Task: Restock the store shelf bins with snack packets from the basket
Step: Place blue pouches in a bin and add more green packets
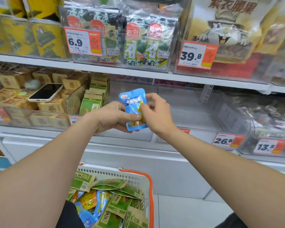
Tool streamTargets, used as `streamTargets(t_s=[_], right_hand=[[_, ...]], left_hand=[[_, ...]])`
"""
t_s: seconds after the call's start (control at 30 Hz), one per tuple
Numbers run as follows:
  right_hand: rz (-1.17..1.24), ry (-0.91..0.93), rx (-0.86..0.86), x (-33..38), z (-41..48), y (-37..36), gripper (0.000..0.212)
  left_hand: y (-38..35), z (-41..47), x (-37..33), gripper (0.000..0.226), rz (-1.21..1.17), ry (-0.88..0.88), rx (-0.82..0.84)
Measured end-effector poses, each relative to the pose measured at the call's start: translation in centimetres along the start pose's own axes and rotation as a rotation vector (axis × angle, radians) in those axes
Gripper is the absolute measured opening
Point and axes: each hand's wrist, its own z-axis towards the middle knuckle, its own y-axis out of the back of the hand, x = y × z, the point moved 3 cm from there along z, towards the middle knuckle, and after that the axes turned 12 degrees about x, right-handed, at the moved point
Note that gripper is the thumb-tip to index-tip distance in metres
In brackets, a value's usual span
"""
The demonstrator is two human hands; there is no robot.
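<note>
A small blue snack packet (133, 102) is held upright in front of the middle shelf. My left hand (112, 117) grips its lower part, thumb across the front. My right hand (156, 112) pinches its right edge with curled fingers. Behind the packet stands a clear shelf bin (132, 89) whose inside looks bare. Below, a white basket with an orange handle (138, 178) holds several green and brown packets, some blue ones and an orange one.
A phone (45, 92) lies on brown boxes in the left bin. Green packets (95, 96) stand in the bin next to it. Another clear bin (187, 102) sits to the right. Seaweed packs fill the upper shelf. Price tags line the shelf edges.
</note>
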Motion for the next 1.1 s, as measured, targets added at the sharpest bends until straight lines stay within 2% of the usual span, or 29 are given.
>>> streamTargets(t_s=[0.17,0.33,0.43,0.57,0.67,0.77,0.83,0.9,0.97,1.1], right_hand=[[-0.013,-0.018,-0.006,0.0,0.8,0.7,0.016],[-0.023,-0.047,-0.07,0.1,0.4,1.4,0.016],[0.054,-0.085,-0.022,-0.3,0.4,2.1,0.018],[0.173,-0.208,-0.013,-2.6,1.4,4.0,0.035],[0.185,-0.272,-0.154,-3.7,2.1,7.1,0.05],[0.163,-0.434,-0.253,-5.8,2.7,11.1,0.056],[0.212,-0.572,-0.228,-7.4,2.6,13.3,0.072],[0.141,-0.626,-0.228,-9.1,2.5,15.3,0.07],[-0.015,-0.636,-0.248,-10.4,2.6,16.7,0.058],[-0.257,-0.714,-0.313,-12.2,3.6,18.6,0.069]], left_hand=[[-0.7,0.6,-1.0,0.027,-0.022,-0.102,-0.202],[-1.1,0.6,-2.1,0.035,0.076,-0.282,-0.386],[-2.1,1.4,-2.4,0.036,0.148,-0.293,-0.412],[-4.0,3.4,-2.6,0.03,0.255,-0.259,-0.321],[-5.8,4.9,-3.1,0.009,0.505,-0.275,-0.37],[-7.4,6.5,-3.2,0.023,0.967,-0.355,-0.442],[-8.6,8.0,-2.8,0.029,1.279,-0.414,-0.449],[-10.1,9.3,-2.4,0.031,1.481,-0.493,-0.45],[-11.8,10.6,-2.1,0.03,1.581,-0.528,-0.438],[-14.1,13.5,-1.7,0.039,1.615,-0.451,-0.392]])
